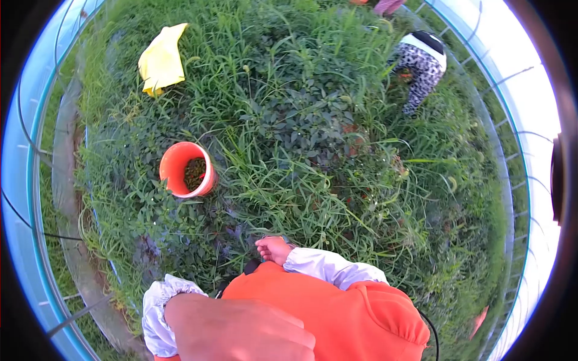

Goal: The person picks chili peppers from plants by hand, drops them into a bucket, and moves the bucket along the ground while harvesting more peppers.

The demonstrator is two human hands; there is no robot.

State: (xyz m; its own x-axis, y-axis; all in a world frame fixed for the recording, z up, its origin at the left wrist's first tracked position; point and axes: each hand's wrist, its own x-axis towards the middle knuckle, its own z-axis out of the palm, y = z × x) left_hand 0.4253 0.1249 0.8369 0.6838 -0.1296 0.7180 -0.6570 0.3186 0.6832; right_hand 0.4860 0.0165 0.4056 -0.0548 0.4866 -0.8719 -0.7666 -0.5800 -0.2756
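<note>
My right hand (274, 249) is low over the plants in front of my orange top (325, 307). Its fingers are curled closed, and what lies in them, if anything, is too small to make out. Close to the camera, large and slightly blurred, my left hand (241, 328) crosses in front of my chest. Its fingers stretch toward the right side by side, with the palm side hidden. Leafy dark-green plants (205, 234) grow just ahead. Beyond them an orange bucket (171, 171) leans among the leaves, with small greenish and reddish pieces (194, 173) in it.
Tall grass (283, 192) mixes with the plants. A yellow cloth-like thing (162, 60) lies at the far left. A person in patterned clothing (421, 66) bends over at the far right. Curved plastic walls (33, 180) with thin ribs enclose both sides.
</note>
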